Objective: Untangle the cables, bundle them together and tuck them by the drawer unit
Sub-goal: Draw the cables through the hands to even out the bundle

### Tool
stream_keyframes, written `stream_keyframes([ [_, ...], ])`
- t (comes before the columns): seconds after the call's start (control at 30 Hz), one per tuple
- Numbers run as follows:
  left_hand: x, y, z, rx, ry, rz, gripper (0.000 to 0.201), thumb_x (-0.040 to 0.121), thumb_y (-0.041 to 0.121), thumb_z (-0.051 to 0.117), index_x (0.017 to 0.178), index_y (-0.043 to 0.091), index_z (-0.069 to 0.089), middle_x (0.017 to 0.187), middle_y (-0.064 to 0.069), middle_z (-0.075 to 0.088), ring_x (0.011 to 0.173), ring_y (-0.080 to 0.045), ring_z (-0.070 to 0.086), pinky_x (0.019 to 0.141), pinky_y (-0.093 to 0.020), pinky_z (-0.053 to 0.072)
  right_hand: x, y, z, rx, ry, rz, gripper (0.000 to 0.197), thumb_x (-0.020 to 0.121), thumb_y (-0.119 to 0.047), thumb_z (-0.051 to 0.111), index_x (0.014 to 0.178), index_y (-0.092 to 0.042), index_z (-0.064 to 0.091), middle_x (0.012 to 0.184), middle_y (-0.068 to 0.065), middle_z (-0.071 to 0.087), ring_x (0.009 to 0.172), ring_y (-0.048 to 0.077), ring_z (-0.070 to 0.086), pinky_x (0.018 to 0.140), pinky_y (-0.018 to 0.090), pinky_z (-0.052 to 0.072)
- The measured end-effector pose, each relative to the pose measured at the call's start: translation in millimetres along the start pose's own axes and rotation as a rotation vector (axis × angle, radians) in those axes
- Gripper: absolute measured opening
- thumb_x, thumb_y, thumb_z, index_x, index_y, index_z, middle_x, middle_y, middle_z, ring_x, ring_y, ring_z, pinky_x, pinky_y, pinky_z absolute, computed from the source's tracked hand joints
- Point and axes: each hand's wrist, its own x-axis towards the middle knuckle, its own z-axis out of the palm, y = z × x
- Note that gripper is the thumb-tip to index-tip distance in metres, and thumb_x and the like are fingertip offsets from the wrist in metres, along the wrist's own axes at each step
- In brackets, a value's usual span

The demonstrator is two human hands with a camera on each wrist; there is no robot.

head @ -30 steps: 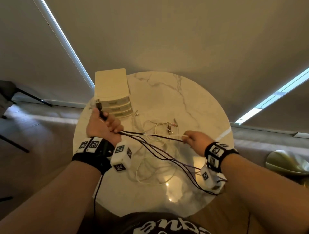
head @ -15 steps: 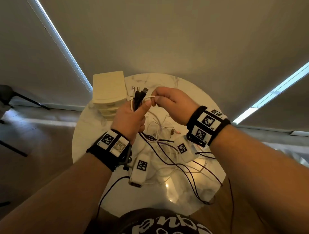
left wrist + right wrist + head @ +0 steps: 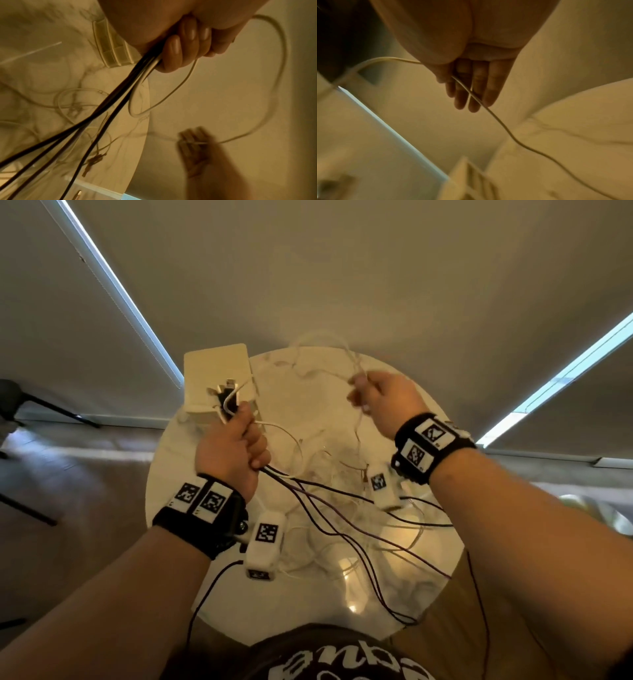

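My left hand (image 3: pixel 239 436) grips a bundle of dark and white cable ends, and their plugs (image 3: pixel 227 395) stick up in front of the cream drawer unit (image 3: pixel 209 371). In the left wrist view its curled fingers (image 3: pixel 180 47) close round the dark cables (image 3: pixel 111 101). The dark cables (image 3: pixel 346 529) trail across the round marble table (image 3: pixel 394 590) and over its near edge. My right hand (image 3: pixel 363 398) is raised to the right and pinches a white cable (image 3: pixel 329 344) that loops up beyond it. That white cable (image 3: pixel 503 125) runs under the thumb and across the fingers (image 3: pixel 489 86).
Loose white cables (image 3: pixel 308 460) lie tangled on the table's middle, with small connectors (image 3: pixel 356 470) among them. The drawer unit stands at the table's far-left edge. Dark chair legs (image 3: pixel 51 409) stand on the floor at left. A pale rounded object (image 3: pixel 596 515) lies beyond the table at right.
My right hand has left the bundle and moved right along the white cable, drawing up a loop. My left hand, still gripping the cable ends, has shifted left toward the drawer unit.
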Motion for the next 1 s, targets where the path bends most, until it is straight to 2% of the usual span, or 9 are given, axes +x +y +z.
stream_keyframes([
  [0.1, 0.8, -9.0, 7.2, 0.068, -0.036, 0.002, 0.040, 0.106, 0.029, 0.053, 0.067, 0.023, 0.046, 0.053, 0.006, 0.026, 0.042, -0.009, 0.020, 0.041, -0.025, 0.014, -6.9, -52.0, -11.0, 0.248, 0.104, -0.257, 0.026, 0.107, -0.034, 0.045, 0.110, -0.026, 0.069, 0.085, -0.001, 0.074, 0.084, 0.017, 0.071, 0.084, 0.038, 0.059],
  [0.27, -1.3, -10.7, 16.4, 0.075, -0.102, -0.006, 0.039, 0.107, 0.028, 0.053, 0.069, 0.022, 0.045, 0.052, 0.006, 0.027, 0.041, -0.009, 0.020, 0.040, -0.024, 0.016, -14.6, -61.9, -18.6, 0.040, 0.071, -0.285, 0.026, 0.108, -0.033, 0.043, 0.111, -0.026, 0.068, 0.073, -0.015, 0.063, 0.073, 0.014, 0.066, 0.075, 0.041, 0.058],
  [0.4, -1.3, -12.7, 13.5, 0.025, -0.051, -0.041, 0.035, 0.106, 0.024, 0.052, 0.071, 0.021, 0.046, 0.052, 0.006, 0.027, 0.040, -0.008, 0.021, 0.040, -0.024, 0.016, -20.6, -45.8, -26.2, -0.107, 0.053, -0.300, 0.028, 0.107, -0.038, 0.043, 0.114, -0.030, 0.069, 0.099, -0.015, 0.070, 0.092, 0.013, 0.063, 0.083, 0.039, 0.054],
  [0.47, 1.8, -16.3, 10.6, -0.026, -0.022, -0.061, 0.029, 0.104, 0.017, 0.050, 0.076, 0.020, 0.046, 0.055, 0.005, 0.030, 0.041, -0.009, 0.022, 0.039, -0.024, 0.018, -25.9, -27.5, -35.0, -0.250, 0.070, -0.262, 0.029, 0.105, -0.037, 0.043, 0.110, -0.029, 0.071, 0.104, -0.006, 0.072, 0.096, 0.017, 0.063, 0.082, 0.036, 0.051],
  [0.63, 7.6, -33.3, 6.7, -0.007, -0.008, -0.050, 0.021, 0.098, 0.005, 0.046, 0.082, 0.019, 0.046, 0.062, 0.004, 0.034, 0.044, -0.009, 0.023, 0.039, -0.023, 0.020, -56.2, 16.3, -72.7, -0.567, 0.278, 0.059, 0.029, 0.093, -0.029, 0.039, 0.072, -0.019, 0.054, 0.066, 0.000, 0.056, 0.063, 0.024, 0.051, 0.055, 0.030, 0.037],
  [0.73, 6.5, -42.6, 9.7, -0.022, -0.038, -0.050, 0.022, 0.089, -0.001, 0.042, 0.083, 0.018, 0.051, 0.063, 0.003, 0.033, 0.045, -0.010, 0.021, 0.040, -0.023, 0.021, -73.4, 51.4, -87.0, -0.748, 0.123, 0.336, 0.029, 0.097, -0.027, 0.040, 0.076, -0.020, 0.058, 0.073, 0.001, 0.058, 0.067, 0.025, 0.054, 0.065, 0.031, 0.043],
  [0.83, 0.5, -50.0, 18.8, 0.036, -0.067, -0.063, 0.021, 0.085, 0.000, 0.040, 0.088, 0.016, 0.053, 0.061, 0.003, 0.034, 0.043, -0.010, 0.021, 0.041, -0.024, 0.019, -93.3, 101.5, -77.6, -0.810, -0.214, 0.597, 0.026, 0.101, -0.025, 0.049, 0.104, -0.012, 0.071, 0.103, 0.009, 0.070, 0.092, 0.028, 0.066, 0.083, 0.036, 0.055],
  [0.9, -3.9, -56.4, 28.4, 0.140, -0.083, -0.075, 0.021, 0.088, -0.002, 0.039, 0.090, 0.015, 0.052, 0.060, 0.002, 0.033, 0.042, -0.010, 0.022, 0.040, -0.023, 0.019, -106.1, 120.1, -70.1, -0.586, -0.315, 0.592, 0.031, 0.099, -0.010, 0.054, 0.126, -0.014, 0.069, 0.127, 0.009, 0.068, 0.113, 0.021, 0.064, 0.094, 0.027, 0.052],
  [1.0, -11.3, -71.0, 42.3, 0.438, -0.152, -0.051, 0.023, 0.092, -0.006, 0.040, 0.093, 0.012, 0.054, 0.059, 0.001, 0.033, 0.043, -0.012, 0.024, 0.041, -0.024, 0.020, -117.9, 102.4, -58.5, -0.047, -0.086, 0.302, 0.066, 0.087, 0.008, 0.048, 0.142, -0.027, 0.058, 0.142, -0.006, 0.061, 0.128, 0.007, 0.053, 0.111, 0.027, 0.042],
])
